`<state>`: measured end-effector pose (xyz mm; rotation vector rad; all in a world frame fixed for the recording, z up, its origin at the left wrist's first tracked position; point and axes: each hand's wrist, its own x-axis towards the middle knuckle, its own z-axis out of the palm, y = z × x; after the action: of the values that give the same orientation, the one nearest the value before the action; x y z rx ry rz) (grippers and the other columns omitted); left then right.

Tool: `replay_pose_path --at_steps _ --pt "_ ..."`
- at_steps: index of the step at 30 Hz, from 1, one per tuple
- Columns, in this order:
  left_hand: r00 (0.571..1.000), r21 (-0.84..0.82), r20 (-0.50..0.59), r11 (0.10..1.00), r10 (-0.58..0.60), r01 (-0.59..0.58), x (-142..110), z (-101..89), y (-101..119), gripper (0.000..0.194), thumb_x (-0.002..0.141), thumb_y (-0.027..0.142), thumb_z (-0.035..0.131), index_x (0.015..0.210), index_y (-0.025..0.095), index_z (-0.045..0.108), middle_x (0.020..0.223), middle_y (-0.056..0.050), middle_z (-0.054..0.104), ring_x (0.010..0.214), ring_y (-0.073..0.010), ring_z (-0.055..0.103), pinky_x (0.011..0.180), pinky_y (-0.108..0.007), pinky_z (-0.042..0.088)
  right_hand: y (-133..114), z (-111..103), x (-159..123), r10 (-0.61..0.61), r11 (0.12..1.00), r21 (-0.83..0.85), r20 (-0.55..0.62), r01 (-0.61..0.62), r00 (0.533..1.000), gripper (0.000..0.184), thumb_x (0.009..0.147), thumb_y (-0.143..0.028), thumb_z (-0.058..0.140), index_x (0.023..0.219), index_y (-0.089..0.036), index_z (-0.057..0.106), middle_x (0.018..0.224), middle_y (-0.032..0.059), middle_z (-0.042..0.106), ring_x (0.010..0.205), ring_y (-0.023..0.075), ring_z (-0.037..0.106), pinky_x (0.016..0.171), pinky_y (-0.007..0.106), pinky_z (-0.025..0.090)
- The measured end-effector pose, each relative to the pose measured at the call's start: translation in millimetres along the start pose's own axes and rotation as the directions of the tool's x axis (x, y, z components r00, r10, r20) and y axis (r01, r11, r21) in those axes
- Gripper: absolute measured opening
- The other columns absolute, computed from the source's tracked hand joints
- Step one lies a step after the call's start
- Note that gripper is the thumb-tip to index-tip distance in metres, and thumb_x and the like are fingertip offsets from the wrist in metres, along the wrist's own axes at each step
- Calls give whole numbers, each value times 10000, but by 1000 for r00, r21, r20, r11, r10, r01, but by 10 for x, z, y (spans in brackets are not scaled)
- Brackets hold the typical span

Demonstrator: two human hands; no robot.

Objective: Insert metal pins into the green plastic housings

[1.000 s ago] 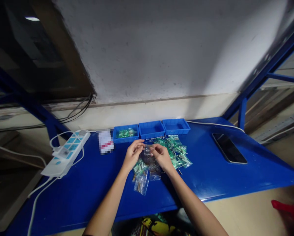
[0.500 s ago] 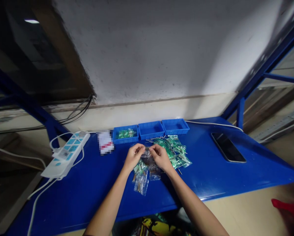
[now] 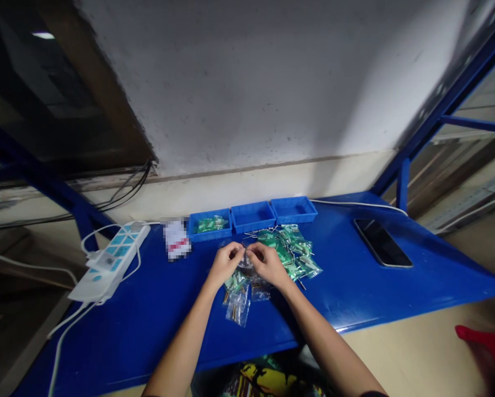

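My left hand [image 3: 226,261] and my right hand [image 3: 268,263] meet over the middle of the table, fingertips pinched together on a small clear plastic bag [image 3: 245,261]. What lies inside that bag is too small to make out. Just below the hands are more clear bags [image 3: 237,306] with thin brass-coloured pieces in them, and some green-and-white bags lie against these. To the right of my right hand spreads a pile of green-tinted bags [image 3: 291,251], with thin metal rods among them.
Three blue bins stand in a row behind the hands; the left bin [image 3: 192,234] holds green bags. A white power strip [image 3: 107,262] with cables lies at the left, beside a blurred-out white packet [image 3: 176,240]. A black phone [image 3: 383,242] rests on the blue table [image 3: 346,298].
My two hands have drawn closer together, their fingertips now almost touching on the bag. The camera view has shifted slightly.
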<state>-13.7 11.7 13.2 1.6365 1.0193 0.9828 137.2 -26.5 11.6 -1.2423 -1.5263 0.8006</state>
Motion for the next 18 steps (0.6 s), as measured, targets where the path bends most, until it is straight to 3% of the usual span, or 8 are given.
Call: replay_pose_path --at_steps 9,14,18 --pt "999 -30 41 1000 -7 8 5 -25 -2 194 772 346 592 825 160 606 729 -18 612 699 -155 560 659 -240 417 13 7 23 74 990 119 14 -75 997 188 818 -333 503 783 -170 588 594 -24 539 507 99 445 485 211 338" --pt "998 -41 53 999 -17 19 -3 -20 -12 104 752 259 578 784 164 604 719 -5 601 698 -150 554 664 -237 404 49 14 30 80 987 130 96 -92 992 143 776 -276 529 723 -160 594 580 -28 556 493 91 456 477 199 347" --pt "999 -43 32 999 -25 26 1 15 -47 55 724 164 528 711 172 580 682 18 554 675 -135 513 640 -222 374 30 19 9 68 991 110 87 -77 994 127 759 -264 549 719 -165 617 580 -30 555 503 92 453 486 202 324"
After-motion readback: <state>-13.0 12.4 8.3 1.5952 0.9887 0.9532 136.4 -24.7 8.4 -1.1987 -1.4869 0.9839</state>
